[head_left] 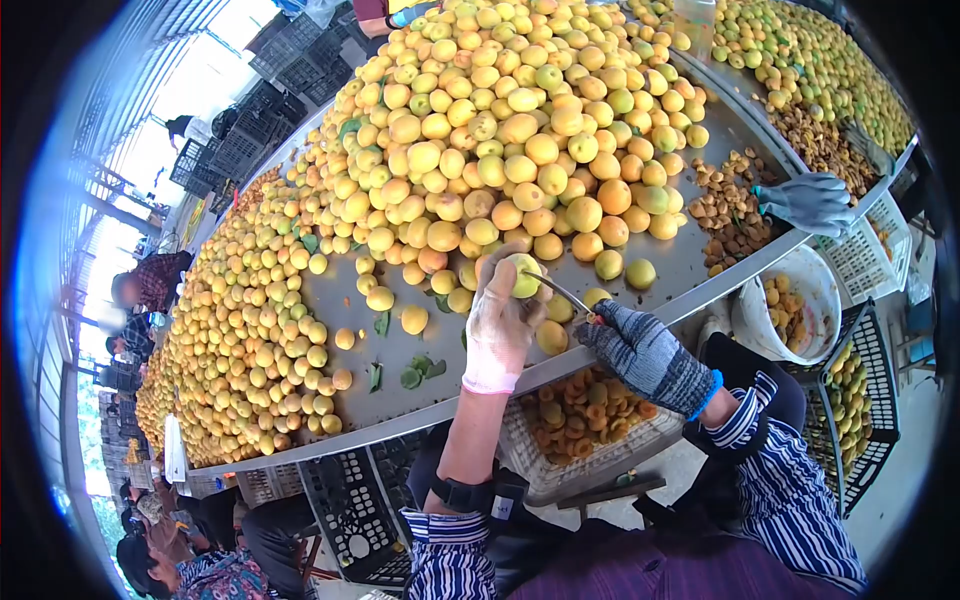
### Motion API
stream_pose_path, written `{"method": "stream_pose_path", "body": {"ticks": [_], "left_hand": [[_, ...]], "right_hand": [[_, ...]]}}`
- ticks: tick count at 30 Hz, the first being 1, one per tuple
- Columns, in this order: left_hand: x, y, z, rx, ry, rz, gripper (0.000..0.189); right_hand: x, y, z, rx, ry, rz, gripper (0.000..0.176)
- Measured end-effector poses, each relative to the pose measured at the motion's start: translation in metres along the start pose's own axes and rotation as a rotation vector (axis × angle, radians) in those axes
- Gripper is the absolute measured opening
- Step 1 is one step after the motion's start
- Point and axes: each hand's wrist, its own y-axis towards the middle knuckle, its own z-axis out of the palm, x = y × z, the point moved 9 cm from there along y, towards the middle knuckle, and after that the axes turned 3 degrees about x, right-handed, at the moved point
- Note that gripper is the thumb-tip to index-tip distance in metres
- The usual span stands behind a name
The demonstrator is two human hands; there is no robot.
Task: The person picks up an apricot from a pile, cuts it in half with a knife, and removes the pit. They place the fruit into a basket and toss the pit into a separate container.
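Observation:
My left hand point(500, 325), in a pale glove with a pink cuff, holds a yellow-green apricot point(524, 277) at the near edge of the metal table point(400, 350). In a striped grey knit glove, my right hand point(645, 350) grips a knife point(560, 292) by its handle. The blade reaches left, its tip at the held apricot. A large pile of whole apricots point(500, 130) rises just beyond both hands. Below the table edge, a white crate point(545, 480) holds halved apricots point(590, 415).
Pits point(728, 205) lie on the table at right, near a grey glove point(812, 203). A white bucket point(820, 310) and black crate point(885, 420) of fruit stand lower right. Another black crate point(355, 515) is lower left. Several people sit or stand along the left.

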Motion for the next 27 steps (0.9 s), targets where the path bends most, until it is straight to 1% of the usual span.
{"method": "stream_pose_path", "body": {"ticks": [2,4,6,8,10,11,13,17,18,19,20,21,22,23,24,25,26,27], "left_hand": [[-0.001,0.0,0.0,-0.005,0.033,0.011,0.042],[-0.008,-0.001,0.0,-0.043,0.189,0.081,0.041],[-0.003,-0.001,-0.002,-0.07,0.177,0.072,0.041],[0.005,0.004,-0.006,-0.094,0.167,0.062,0.041],[0.022,0.01,-0.01,-0.093,-0.035,-0.007,0.042],[0.026,0.011,-0.011,-0.091,-0.035,-0.013,0.042],[0.022,0.011,-0.012,-0.155,0.059,0.031,0.044],[0.032,0.013,-0.012,-0.207,0.063,0.033,0.044],[0.031,0.012,-0.014,-0.238,0.117,0.087,0.044],[0.028,0.012,-0.016,-0.269,0.171,0.142,0.043],[0.03,0.014,-0.019,-0.268,0.172,0.141,0.043],[0.04,0.018,-0.02,-0.251,0.066,0.053,0.044],[0.051,0.021,-0.018,-0.23,-0.04,-0.038,0.044],[0.056,0.023,-0.015,-0.224,-0.04,-0.045,0.044],[0.066,0.02,-0.012,-0.283,-0.109,-0.122,0.048],[0.076,0.017,-0.012,-0.346,-0.18,-0.198,0.051],[0.073,0.02,-0.012,-0.341,-0.092,-0.191,0.056],[0.072,0.023,-0.014,-0.342,-0.095,-0.19,0.056]], "right_hand": [[0.001,0.0,-0.001,-0.013,-0.024,-0.008,0.023],[0.0,-0.001,0.001,-0.027,-0.047,-0.015,0.023],[-0.007,-0.001,0.005,-0.066,-0.142,-0.022,0.026],[-0.014,0.002,0.01,-0.067,-0.166,-0.008,0.028],[-0.021,0.005,0.014,-0.054,-0.193,0.019,0.029],[-0.021,0.006,0.014,-0.057,-0.192,0.024,0.029],[-0.022,0.008,0.015,-0.031,-0.193,0.075,0.027],[-0.025,0.008,0.016,-0.042,-0.106,0.033,0.026],[-0.024,0.007,0.018,-0.037,-0.148,-0.023,0.024],[-0.024,0.008,0.018,-0.036,-0.148,-0.022,0.024],[-0.029,0.008,0.018,-0.037,-0.128,0.039,0.024],[-0.035,0.007,0.018,-0.04,-0.107,0.103,0.024],[-0.04,0.006,0.019,-0.047,-0.106,0.107,0.024],[-0.039,0.006,0.023,-0.045,-0.23,0.024,0.025],[-0.034,0.004,0.026,-0.04,-0.355,-0.059,0.027],[-0.034,0.004,0.025,-0.039,-0.358,-0.054,0.027],[-0.036,0.006,0.023,-0.032,-0.342,0.003,0.028],[-0.038,0.007,0.021,-0.025,-0.326,0.057,0.03]]}}
